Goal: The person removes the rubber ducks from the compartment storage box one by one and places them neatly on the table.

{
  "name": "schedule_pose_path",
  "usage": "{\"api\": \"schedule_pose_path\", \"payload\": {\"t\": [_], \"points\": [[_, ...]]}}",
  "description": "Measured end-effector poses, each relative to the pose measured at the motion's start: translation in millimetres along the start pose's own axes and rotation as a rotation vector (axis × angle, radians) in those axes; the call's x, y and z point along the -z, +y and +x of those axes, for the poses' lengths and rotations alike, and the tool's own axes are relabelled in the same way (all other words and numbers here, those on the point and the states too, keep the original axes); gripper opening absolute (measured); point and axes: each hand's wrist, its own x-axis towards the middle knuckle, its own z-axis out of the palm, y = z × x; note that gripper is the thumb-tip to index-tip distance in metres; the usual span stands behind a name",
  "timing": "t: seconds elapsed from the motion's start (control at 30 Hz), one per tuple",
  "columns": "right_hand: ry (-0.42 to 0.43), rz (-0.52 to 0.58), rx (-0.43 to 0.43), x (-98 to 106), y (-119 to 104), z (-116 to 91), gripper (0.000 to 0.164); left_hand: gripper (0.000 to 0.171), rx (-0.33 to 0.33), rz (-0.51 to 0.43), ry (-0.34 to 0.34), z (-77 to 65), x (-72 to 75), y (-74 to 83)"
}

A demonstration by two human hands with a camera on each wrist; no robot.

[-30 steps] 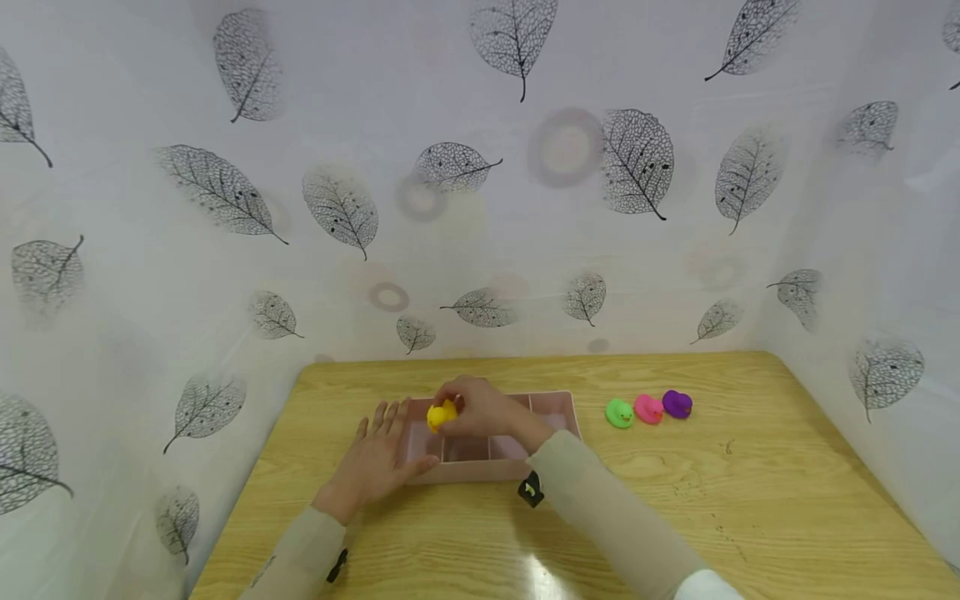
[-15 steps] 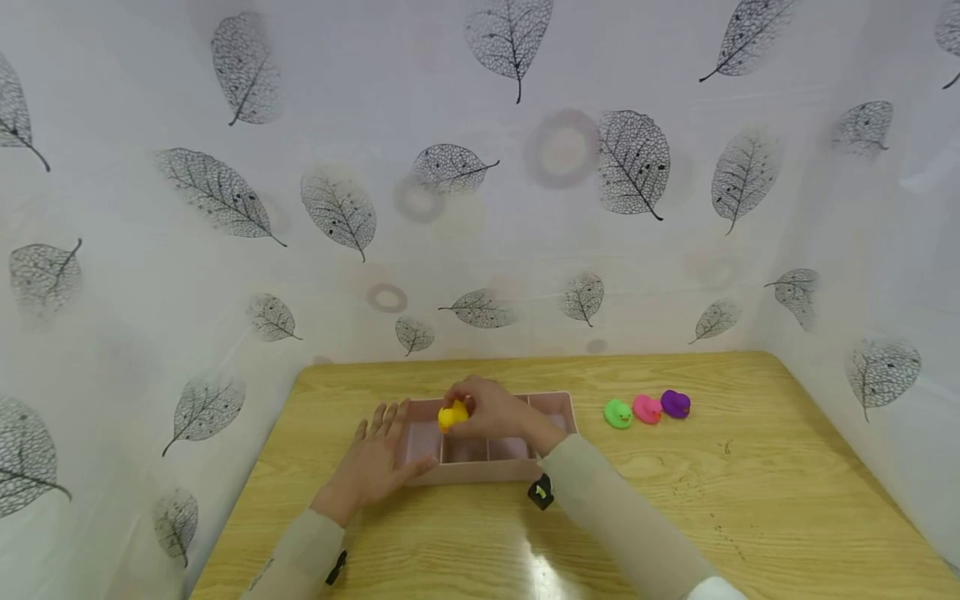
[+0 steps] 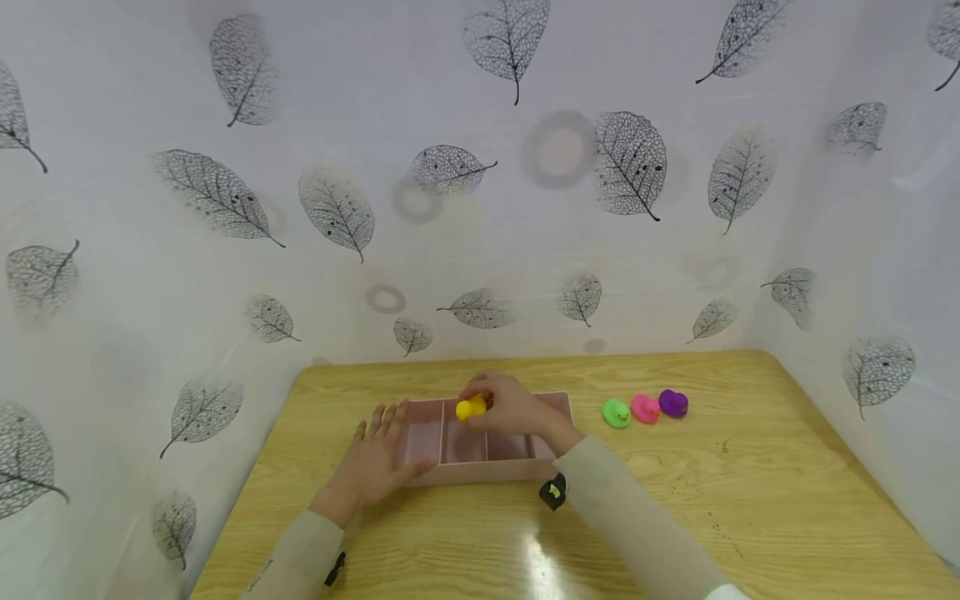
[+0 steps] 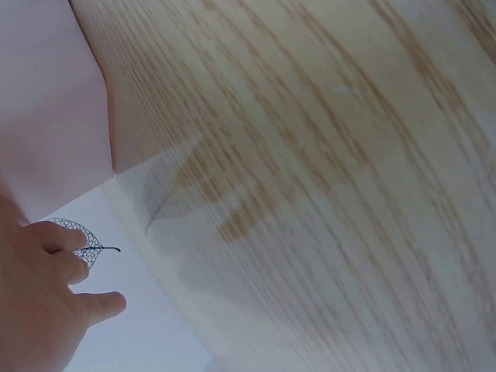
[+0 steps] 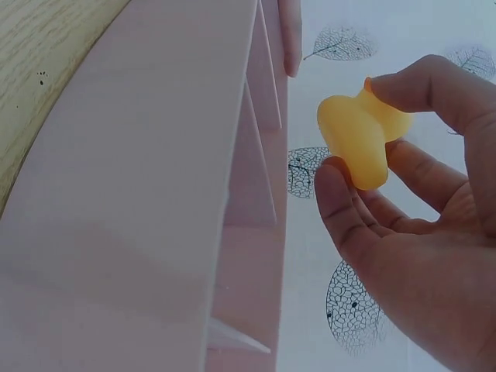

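A yellow rubber duck (image 3: 469,408) is pinched between the thumb and fingers of my right hand (image 3: 513,410), above the second compartment from the left of a pink divided box (image 3: 480,472). In the right wrist view the duck (image 5: 356,136) hangs clear of the box's dividers, held at its edges by the fingertips. My left hand (image 3: 375,458) rests at the box's left end, fingers stretched along the side and thumb across the front rim. In the left wrist view, part of the left hand (image 4: 39,294) shows beside the box wall (image 4: 54,101).
Right of the box, a green duck (image 3: 617,413), a pink duck (image 3: 646,408) and a purple duck (image 3: 673,403) sit in a row on the wooden table (image 3: 637,500). A white leaf-print curtain (image 3: 487,233) hangs behind the table and along both sides.
My right hand has carried the yellow duck rightward, from over the leftmost compartment to over the second one. The left hand stays in place on the box.
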Motion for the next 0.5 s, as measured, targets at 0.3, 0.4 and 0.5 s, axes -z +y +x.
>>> {"api": "schedule_pose_path", "payload": {"t": [0.3, 0.4, 0.5], "points": [[0.046, 0.041, -0.024, 7, 11, -6, 0.034, 0.111, 0.000, -0.009, 0.005, -0.2, -0.7, -1.1], [0.072, 0.032, -0.033, 8, 13, -8, 0.035, 0.111, -0.005, -0.008, 0.009, -0.3, -1.1, -1.5], [0.095, 0.038, -0.032, 11, 14, -12, 0.035, 0.111, -0.010, -0.010, 0.010, -0.7, -1.2, -1.5]]}}
